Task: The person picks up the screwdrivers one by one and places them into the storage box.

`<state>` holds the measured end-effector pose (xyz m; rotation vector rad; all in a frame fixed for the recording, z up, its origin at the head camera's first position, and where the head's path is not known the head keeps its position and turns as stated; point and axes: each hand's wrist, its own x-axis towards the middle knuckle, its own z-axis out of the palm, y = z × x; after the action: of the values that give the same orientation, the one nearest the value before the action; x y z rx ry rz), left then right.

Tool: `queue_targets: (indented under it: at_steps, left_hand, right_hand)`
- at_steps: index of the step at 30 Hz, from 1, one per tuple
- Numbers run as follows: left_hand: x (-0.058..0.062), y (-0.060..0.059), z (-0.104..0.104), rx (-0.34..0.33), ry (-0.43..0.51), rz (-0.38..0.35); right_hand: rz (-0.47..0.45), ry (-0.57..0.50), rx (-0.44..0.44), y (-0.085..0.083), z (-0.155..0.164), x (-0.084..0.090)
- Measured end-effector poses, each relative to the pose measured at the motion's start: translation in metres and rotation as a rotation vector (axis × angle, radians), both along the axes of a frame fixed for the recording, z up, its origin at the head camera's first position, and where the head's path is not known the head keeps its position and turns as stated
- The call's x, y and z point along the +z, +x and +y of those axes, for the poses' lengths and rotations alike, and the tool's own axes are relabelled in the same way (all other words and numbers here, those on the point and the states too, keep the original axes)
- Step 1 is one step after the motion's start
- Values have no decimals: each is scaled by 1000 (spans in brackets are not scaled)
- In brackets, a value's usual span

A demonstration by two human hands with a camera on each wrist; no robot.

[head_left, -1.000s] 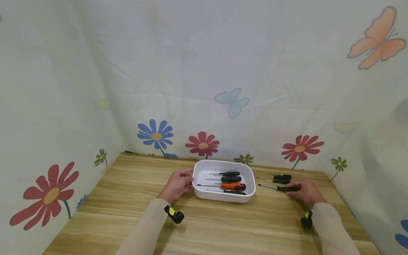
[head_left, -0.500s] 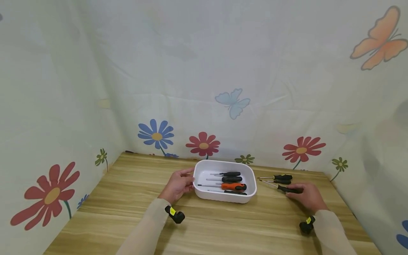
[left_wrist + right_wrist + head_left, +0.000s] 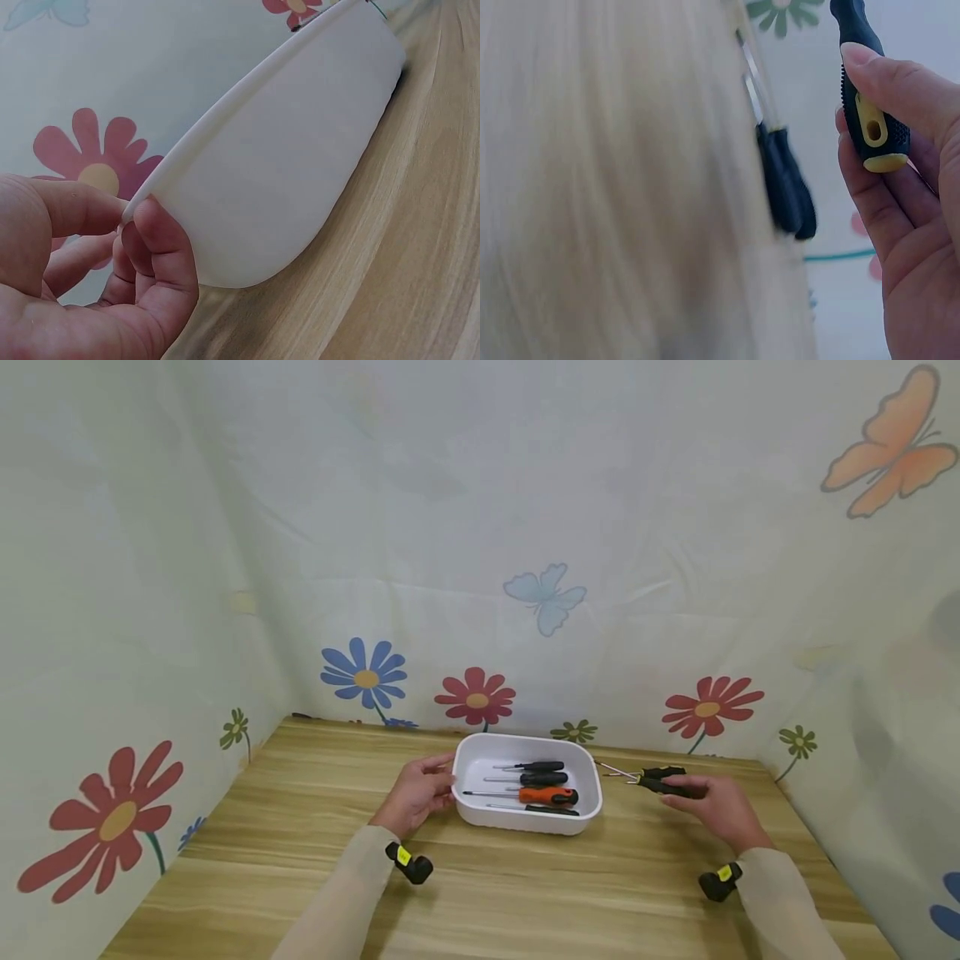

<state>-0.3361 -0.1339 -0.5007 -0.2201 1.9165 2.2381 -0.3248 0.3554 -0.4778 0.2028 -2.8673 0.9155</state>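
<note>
Tray [image 3: 525,822] is sitting left of your right hand [image 3: 712,806], which is gripping a screwdriver [image 3: 660,783] pointing trayward; left hand [image 3: 412,793] is pinching its rim.

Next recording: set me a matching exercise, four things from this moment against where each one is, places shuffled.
Things:
1. orange-handled screwdriver
2. black-and-yellow screwdriver
3. left hand
4. white tray

Places:
A. on the wooden table
B. held in the right hand
C. at the tray's left rim
D. lying inside the tray

Pairs: 1-D, 2-B, 3-C, 4-A
</note>
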Motion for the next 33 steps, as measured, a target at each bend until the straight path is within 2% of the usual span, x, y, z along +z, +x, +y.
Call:
queue_targets:
  at_steps: [11,25,33]
  left_hand:
    - [0,0,0,0,-12,5]
    - [1,-1,1,3,-22,5]
    - [1,-1,1,4,-28,11]
  right_hand:
    - [23,-48,100,1,-33,22]
    - [-34,-148,232,-3,-86,25]
    - [-54,-163,248,-7,-109,25]
